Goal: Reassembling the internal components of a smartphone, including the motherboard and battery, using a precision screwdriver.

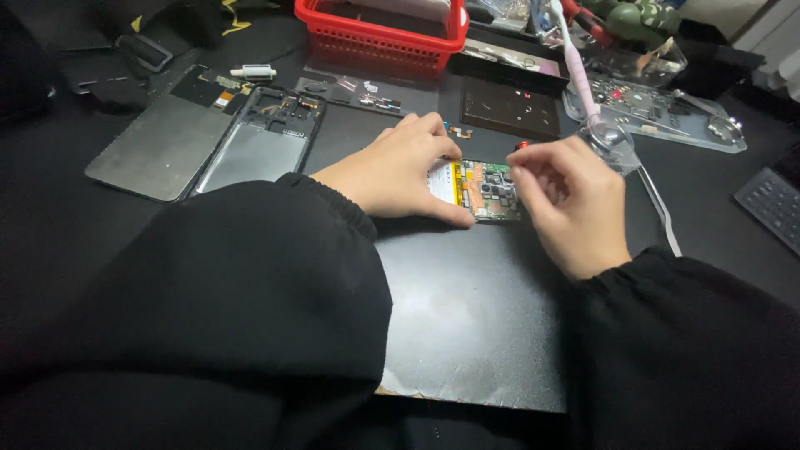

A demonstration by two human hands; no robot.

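— What lies nearest the camera?

— Two black sleeves fill the foreground, and between them a dark work mat covers the tabletop. Its near edge looks chipped.

— And the hands?

— Just past the sleeves. The left hand rests on an opened smartphone lying flat on the far part of the mat; the thumb presses along the phone's near edge and the fingers curl over the far edge, so the hand clamps the phone in place. The phone's white-and-yellow battery and green circuit board are exposed.

— The right hand?

— The right hand hovers at the phone's right end, thumb and forefinger pinched together just above the board. Whether they hold some small part cannot be told.

— What sits farther back?

— To the left, a grey back cover and a bare phone frame lie side by side. Beyond the phone there is a dark rectangular tray, and to the right a clear plastic tray of small parts with a magnifier on a pink handle over it. A red basket stands at the far edge. A keyboard corner shows at the far right.
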